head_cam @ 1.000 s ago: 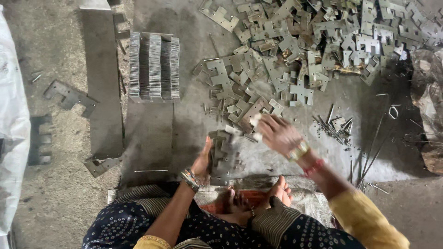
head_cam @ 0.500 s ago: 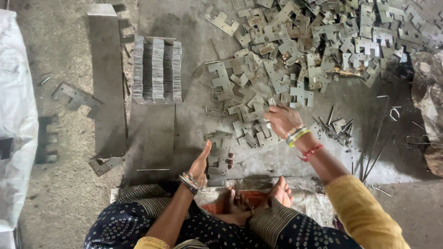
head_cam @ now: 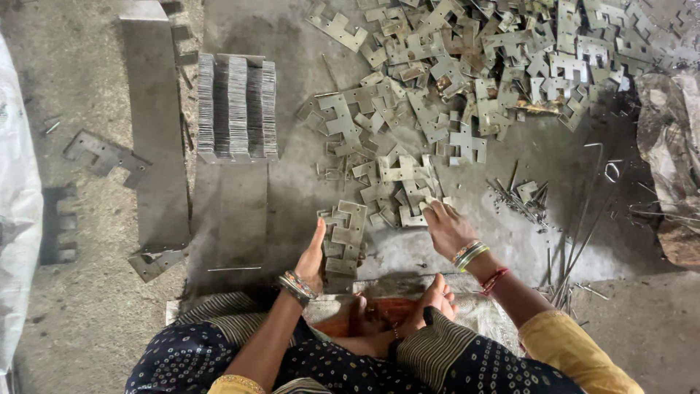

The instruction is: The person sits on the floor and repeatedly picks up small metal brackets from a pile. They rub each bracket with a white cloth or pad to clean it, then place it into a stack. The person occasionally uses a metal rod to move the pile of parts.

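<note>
1. While the person sits cross-legged on the floor, the left hand [head_cam: 313, 255] stands on edge against the left side of a small stack of flat metal stampings [head_cam: 344, 235], fingers straight and steadying it rather than gripping.
2. At about three o'clock from that stack, the right hand [head_cam: 446, 228] lies palm-down on the near edge of the loose stampings [head_cam: 397, 186], fingers bent over one piece; whether it has pinched the piece I cannot tell.
3. These plates look thin, stiff and light singly, though a stack would be weighty. Cut edges and notches are probably sharp, and bare steel slides on steel, so I judge that a piece is best taken by its flat faces near a broad limb, and a stack squeezed from both sides.
4. At twelve to two o'clock spreads the big heap of stampings [head_cam: 510, 58].
5. At ten o'clock stands a tidy block of plates on edge [head_cam: 237, 108], on a long grey strip [head_cam: 226, 211].
6. At nine o'clock a white sack [head_cam: 16, 219] bulges, plain, with no label showing.
7. At three o'clock lie thin rods [head_cam: 576, 241] and crumpled grey wrapping [head_cam: 671, 153]; no signs visible.
</note>
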